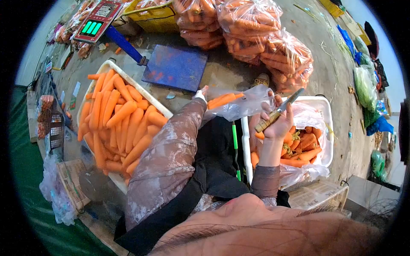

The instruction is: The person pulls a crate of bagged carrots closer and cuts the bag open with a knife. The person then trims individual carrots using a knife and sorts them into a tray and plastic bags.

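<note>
My left hand (201,93), at the end of a brown patterned sleeve, grips one end of a clear plastic bag (245,106). A few carrots (224,100) lie inside that bag; my left fingers are partly hidden. Held in my right hand (277,123) is a knife (269,120) with a wooden handle, its blade pointing up and right. The bag's other end reaches my right fingers, but I cannot tell whether they pinch it. Left of my arm stands a white crate (166,112) heaped with carrots. Under my right hand is a second, plastic-lined white crate (328,128) with darker carrots, some with green tops.
A blue platform scale (175,68) with a lit red display (96,23) stands ahead. Clear bags packed with carrots (250,25) are stacked behind it, near a yellow crate (153,17). Green vegetables in plastic (365,87) lie at the far right.
</note>
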`<state>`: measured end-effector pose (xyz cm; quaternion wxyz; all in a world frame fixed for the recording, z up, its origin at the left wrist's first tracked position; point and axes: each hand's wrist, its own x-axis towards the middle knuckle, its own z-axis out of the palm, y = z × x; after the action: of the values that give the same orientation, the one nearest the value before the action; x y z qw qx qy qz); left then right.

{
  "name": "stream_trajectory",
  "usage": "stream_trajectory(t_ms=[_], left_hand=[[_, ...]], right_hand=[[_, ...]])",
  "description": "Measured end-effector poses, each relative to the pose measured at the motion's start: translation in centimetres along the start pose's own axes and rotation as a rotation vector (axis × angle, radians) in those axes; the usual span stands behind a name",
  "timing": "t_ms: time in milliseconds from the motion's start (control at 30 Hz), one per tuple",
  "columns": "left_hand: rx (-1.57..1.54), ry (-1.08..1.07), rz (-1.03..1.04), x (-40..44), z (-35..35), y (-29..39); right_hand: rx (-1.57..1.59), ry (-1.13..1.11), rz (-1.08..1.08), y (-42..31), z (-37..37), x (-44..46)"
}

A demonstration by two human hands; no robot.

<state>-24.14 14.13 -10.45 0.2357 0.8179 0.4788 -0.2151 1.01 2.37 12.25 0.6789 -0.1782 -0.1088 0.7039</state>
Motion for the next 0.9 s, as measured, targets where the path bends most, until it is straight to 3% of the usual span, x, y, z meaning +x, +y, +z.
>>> stream_trajectory(t_ms=[233, 333, 367, 567, 633, 700, 767, 800, 833, 900], left_hand=[[0.283, 0.039, -0.011, -2.6, -2.1, -4.9], [0.466, -0.153, -0.038, -5.5, -6.9, -5.0], [0.583, -0.315, -0.063, -6.7, -9.2, -4.9], [0.863, -0.15, 0.256, -10.6, -15.1, -7.5], [0.861, -0.091, 0.295, -11.7, -16.4, -8.1], [0.795, -0.122, 0.244, -13.3, -18.2, -8.4], [0.724, -0.021, 0.249, -16.3, -19.0, -7.8], [0.543, 0.062, 0.213, -17.2, -18.7, -7.8], [0.362, 0.137, 0.176, -18.6, -18.2, -7.8], [0.422, 0.28, 0.255, -22.4, -16.5, -7.1]], right_hand=[[0.063, 0.022, -0.017, -0.6, -0.4, -0.1], [0.099, 0.021, -0.021, -1.1, -0.2, 0.1], [0.113, 0.011, -0.018, -1.3, -0.2, 0.1], [0.077, 0.047, -0.057, -2.1, 2.6, 0.0], [-0.089, 0.059, -0.099, -2.1, 4.2, -0.1], [-0.123, 0.016, -0.101, -2.0, 6.6, -1.0], [-0.289, -0.071, -0.08, -1.4, 8.5, -2.3], [-0.403, -0.083, -0.061, -0.4, 9.6, -3.7], [-0.424, -0.236, -0.03, 0.6, 8.9, -4.7], [-0.781, -0.037, 0.061, 2.1, 9.0, -8.1]])
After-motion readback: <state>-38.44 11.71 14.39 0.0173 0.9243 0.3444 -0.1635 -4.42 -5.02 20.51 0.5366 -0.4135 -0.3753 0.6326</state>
